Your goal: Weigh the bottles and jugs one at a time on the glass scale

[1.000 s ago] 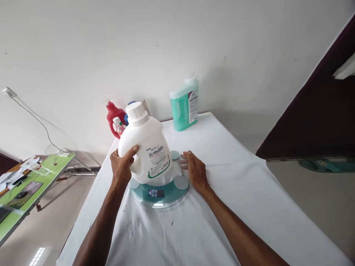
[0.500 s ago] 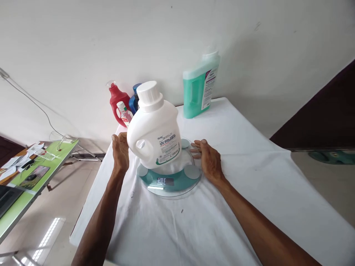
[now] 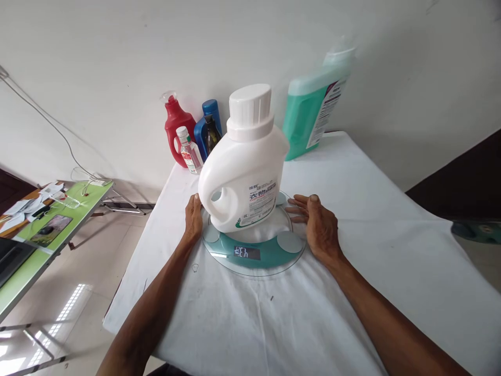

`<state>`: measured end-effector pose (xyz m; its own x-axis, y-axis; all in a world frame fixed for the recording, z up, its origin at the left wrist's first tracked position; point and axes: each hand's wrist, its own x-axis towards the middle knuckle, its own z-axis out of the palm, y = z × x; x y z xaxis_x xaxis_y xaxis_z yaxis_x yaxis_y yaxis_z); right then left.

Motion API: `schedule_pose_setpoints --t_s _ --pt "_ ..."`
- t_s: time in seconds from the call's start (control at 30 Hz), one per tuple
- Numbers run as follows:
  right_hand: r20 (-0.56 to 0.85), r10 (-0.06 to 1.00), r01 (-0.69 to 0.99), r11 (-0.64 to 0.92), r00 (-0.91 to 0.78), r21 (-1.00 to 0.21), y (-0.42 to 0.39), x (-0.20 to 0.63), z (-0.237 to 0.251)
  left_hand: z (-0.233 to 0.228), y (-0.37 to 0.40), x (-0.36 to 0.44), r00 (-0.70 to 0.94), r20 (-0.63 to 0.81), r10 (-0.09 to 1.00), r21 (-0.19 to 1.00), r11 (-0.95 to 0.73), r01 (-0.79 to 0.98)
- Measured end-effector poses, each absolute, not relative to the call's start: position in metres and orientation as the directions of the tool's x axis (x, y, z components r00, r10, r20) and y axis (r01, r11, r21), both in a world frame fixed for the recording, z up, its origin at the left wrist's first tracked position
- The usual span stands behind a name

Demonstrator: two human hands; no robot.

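Large white plastic detergent jug (image 3: 245, 172) upright on round glass scale (image 3: 254, 250), left hand (image 3: 193, 219) and right hand (image 3: 319, 227) open, flat at scale rim, white tablecloth (image 3: 274, 324) beneath

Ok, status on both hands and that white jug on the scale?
Left hand and right hand open, flanking the scale. White jug upright on it, ungripped. Display lit, unreadable. Nothing blocking.

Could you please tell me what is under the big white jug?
The white jug stands on a round glass scale on the white tablecloth. Its display shows in front; the jug covers the scale's middle.
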<state>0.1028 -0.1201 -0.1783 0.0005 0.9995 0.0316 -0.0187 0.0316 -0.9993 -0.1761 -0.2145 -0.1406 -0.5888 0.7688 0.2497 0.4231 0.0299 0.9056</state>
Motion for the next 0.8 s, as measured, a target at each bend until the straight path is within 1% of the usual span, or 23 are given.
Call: schedule_pose_setpoints --t_s 0.43,0.8 --pt "0.036 0.999 -0.011 0.035 -0.002 -0.999 -0.1214 0.1039 -0.1758 -0.1482 -0.2121 -0.1805 -0.589 0.273 0.76 0.892 0.03 0.451" --pt "0.037 0.999 -0.001 0.037 -0.013 -0.999 -0.1231 0.104 -0.1725 -0.1478 -0.2129 -0.1801 -0.591 0.245 0.769 0.896 0.053 0.441"
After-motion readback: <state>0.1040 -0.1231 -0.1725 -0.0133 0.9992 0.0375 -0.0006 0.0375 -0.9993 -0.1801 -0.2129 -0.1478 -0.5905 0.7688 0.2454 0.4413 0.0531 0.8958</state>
